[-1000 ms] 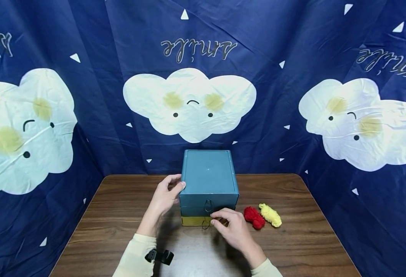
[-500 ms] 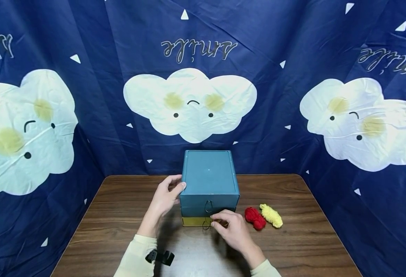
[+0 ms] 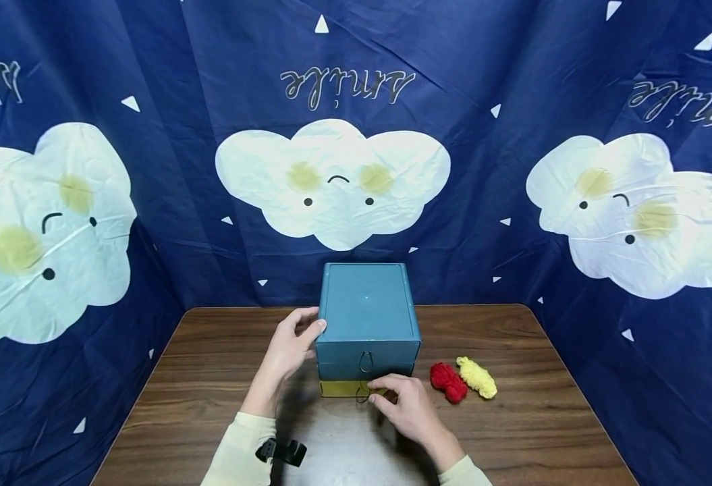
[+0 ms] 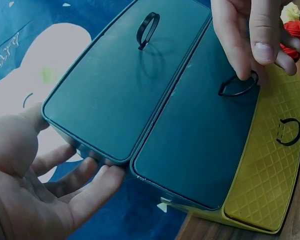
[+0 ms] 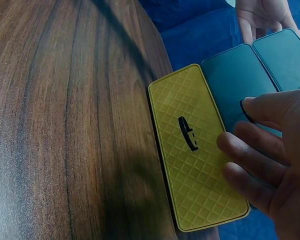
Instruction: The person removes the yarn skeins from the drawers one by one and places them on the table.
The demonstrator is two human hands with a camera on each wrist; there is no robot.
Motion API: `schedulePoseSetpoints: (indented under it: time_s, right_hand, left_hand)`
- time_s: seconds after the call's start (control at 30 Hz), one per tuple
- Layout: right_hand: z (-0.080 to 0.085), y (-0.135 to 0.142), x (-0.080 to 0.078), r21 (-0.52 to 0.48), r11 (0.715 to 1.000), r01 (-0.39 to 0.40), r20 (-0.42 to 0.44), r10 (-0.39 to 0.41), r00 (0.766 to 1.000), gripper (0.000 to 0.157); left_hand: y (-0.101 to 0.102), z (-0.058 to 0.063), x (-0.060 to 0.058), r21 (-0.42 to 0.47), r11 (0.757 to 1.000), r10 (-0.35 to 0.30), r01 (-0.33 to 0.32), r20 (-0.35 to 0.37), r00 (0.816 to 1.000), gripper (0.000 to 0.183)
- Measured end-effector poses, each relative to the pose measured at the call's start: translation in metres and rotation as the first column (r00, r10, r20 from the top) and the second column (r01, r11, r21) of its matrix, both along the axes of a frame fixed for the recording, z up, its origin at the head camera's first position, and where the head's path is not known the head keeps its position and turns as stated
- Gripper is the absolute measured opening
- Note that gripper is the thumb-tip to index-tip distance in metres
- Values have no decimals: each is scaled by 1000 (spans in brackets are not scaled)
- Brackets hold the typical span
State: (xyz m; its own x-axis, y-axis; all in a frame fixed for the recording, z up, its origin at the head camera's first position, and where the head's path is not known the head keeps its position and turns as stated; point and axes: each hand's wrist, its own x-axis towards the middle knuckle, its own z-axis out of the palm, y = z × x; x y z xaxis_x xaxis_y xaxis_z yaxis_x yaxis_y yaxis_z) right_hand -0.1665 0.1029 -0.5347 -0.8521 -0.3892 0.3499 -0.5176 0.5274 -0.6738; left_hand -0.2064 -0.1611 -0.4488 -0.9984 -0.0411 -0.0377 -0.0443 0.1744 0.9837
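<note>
Teal plastic, by the look of it, forms the box (image 3: pixel 364 297) at twelve o'clock on the wooden table (image 3: pixel 210 378), above a yellow bottom drawer (image 4: pixel 265 167). Between eight and nine o'clock, the left hand (image 3: pixel 285 347) rests with fingers loosely spread against its side. At five o'clock the right hand (image 3: pixel 409 408) is half-curled, a fingertip at the middle drawer's (image 4: pixel 190 115) black loop (image 4: pixel 236 94) — whether it has hold, I cannot tell. Progress looks early: the loop is reached, but no drawer is visibly drawn out — red yarn (image 3: pixel 449 383) and yellow yarn (image 3: pixel 478 378) lie outside, near four o'clock.
</note>
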Motion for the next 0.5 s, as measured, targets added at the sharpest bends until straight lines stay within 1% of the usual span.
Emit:
schedulePoseSetpoints:
  time_s: [0.27, 0.5]
  right_hand:
    - [1, -2, 2, 45, 998, -33, 62, 30, 998, 19]
    - [-2, -6, 5, 53, 998, -23, 61, 20, 998, 17]
  left_hand:
    - [-1, 0, 1, 6, 1000, 4, -4, -2, 1000, 43]
    - [0, 1, 3, 6, 1000, 2, -2, -21, 1000, 44]
